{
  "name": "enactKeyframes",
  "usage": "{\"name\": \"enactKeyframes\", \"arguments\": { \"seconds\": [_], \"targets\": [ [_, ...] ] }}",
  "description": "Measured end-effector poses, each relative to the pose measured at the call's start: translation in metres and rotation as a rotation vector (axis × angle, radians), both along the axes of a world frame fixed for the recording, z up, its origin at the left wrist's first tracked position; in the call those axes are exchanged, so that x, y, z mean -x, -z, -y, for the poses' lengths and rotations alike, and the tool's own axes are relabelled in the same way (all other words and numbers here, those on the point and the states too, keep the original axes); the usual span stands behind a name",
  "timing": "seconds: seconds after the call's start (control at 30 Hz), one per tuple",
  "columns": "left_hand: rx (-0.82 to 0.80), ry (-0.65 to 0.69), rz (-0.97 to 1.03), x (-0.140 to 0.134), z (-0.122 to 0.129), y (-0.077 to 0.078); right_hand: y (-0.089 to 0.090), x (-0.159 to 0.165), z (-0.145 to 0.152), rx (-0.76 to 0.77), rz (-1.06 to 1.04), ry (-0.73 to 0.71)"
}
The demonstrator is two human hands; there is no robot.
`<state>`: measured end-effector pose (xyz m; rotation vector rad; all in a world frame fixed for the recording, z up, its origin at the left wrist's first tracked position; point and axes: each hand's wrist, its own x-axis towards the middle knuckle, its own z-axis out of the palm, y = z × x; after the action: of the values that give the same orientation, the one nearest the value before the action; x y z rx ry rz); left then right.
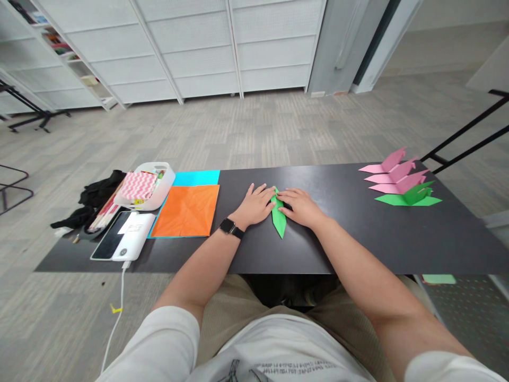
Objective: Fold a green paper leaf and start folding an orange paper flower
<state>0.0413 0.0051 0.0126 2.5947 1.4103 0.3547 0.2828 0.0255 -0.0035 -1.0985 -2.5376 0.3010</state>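
Observation:
A narrow green folded paper (279,223) lies on the dark table in front of me, its pointed end towards me. My left hand (255,206), with a black watch on its wrist, holds the paper's left edge with thumb and fingertips. From the other side, my right hand (301,206) grips the upper part, its thumb lower on the paper than its fingers. The fingers hide much of the paper's far end. Farther right stand a green folded paper bird (413,197) and several pink paper birds (403,183) in a row.
Orange paper sheets (186,212) lie over blue sheets (198,178) to the left. Beside them are a white basket (164,185), a phone (109,236), a white power bank (135,239) with a cable (120,297), and black cloth (101,188). The dark table (345,185) ends close to my lap.

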Motion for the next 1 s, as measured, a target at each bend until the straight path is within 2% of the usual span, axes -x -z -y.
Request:
{"name": "enactKeyframes", "arguments": {
  "seconds": [0.63, 0.83, 1.0],
  "targets": [
    [-0.010, 0.005, -0.040, -0.003, -0.002, 0.006, -0.002, -0.003, 0.000, -0.013, -0.024, -0.009],
    [-0.006, 0.014, -0.025, -0.002, -0.001, 0.003, -0.006, -0.005, 0.001, -0.037, -0.041, -0.003],
    [-0.115, 0.037, 0.067, -0.001, 0.002, -0.006, -0.008, -0.006, 0.001, -0.015, -0.002, -0.010]
  ]
}}
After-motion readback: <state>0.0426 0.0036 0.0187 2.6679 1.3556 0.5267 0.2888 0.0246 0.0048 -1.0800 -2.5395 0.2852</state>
